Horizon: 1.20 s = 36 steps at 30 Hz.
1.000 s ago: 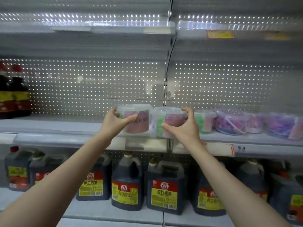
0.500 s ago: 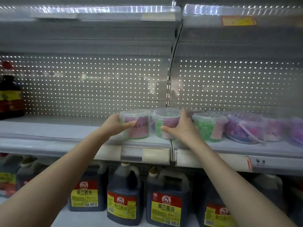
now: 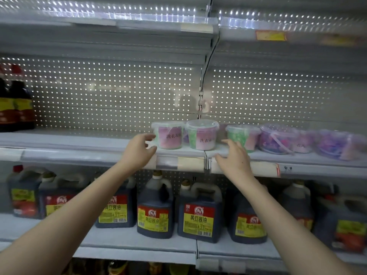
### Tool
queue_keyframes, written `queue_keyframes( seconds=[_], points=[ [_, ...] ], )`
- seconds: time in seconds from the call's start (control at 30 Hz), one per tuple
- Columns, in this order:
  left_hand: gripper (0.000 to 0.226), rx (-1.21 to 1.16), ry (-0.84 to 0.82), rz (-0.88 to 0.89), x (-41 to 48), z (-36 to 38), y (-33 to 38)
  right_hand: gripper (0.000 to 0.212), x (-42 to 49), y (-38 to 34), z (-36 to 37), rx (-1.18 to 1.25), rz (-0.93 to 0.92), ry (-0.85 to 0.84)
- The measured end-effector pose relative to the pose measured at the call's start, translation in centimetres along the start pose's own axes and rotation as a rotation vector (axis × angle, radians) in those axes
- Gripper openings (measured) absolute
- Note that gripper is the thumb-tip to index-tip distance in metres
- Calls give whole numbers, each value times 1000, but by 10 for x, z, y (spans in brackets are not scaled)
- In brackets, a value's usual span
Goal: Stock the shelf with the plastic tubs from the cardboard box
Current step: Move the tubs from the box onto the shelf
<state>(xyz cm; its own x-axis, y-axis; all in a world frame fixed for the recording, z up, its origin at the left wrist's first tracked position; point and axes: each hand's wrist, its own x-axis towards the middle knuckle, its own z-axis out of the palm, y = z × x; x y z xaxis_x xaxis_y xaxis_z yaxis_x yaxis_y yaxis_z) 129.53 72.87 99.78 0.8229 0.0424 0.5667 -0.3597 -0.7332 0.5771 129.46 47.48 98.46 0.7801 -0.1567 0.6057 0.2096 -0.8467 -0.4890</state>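
Shows a pink-filled clear plastic tub (image 3: 168,135) standing upright on the white metal shelf (image 3: 79,153) just left of the slotted metal upright (image 3: 200,100), and a green-and-pink-filled clear plastic tub (image 3: 201,136) directly in front of that upright, almost against the first. Continues the row right of the upright with a green-filled clear plastic tub (image 3: 243,136) and purple-filled clear plastic tubs (image 3: 278,138). Places the left grip (image 3: 139,151), a bare hand, left of the upright: wide, holding nothing, fingertips at the pink tub's wall, contact impossible to confirm. Places the right grip (image 3: 234,159), also bare, just right of the upright: fingers spread, empty, apart from every tub. Reads, as a judgement, as the close of a set-down, both tubs resting flat. To finish well, draw both grips straight back toward the shelf edge without brushing a lid. Correct any crooked tub by pushing low on its wall with flat fingers, since such light tubs probably slide or tip if pushed at the rim. Turn printed labels outward. Fill next the bare shelf left of the upright. Omits the cardboard box, out of view. Includes, below the upright, dark plastic soy-sauce jugs with red-and-yellow labels (image 3: 199,211).
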Motion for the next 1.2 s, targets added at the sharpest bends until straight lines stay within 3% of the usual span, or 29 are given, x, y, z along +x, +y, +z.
queue_keyframes(
  seconds=[0.27, 0.43, 0.67, 1.2],
  points=[
    [40, 109, -146, 140, -72, 24, 7, 45, -86, 30, -23, -235, -22, -79],
    [43, 301, -270, 197, -108, 56, 14, 47, -129, 62, -34, -391, -34, -147],
    [43, 424, -410, 295, -147, 120, 48, 41, -186, 129, -71, -515, 49, -229],
    [42, 299, -738, 622, -254, 360, 262, 49, -330, 371, -251, -627, 477, -252]
  ],
)
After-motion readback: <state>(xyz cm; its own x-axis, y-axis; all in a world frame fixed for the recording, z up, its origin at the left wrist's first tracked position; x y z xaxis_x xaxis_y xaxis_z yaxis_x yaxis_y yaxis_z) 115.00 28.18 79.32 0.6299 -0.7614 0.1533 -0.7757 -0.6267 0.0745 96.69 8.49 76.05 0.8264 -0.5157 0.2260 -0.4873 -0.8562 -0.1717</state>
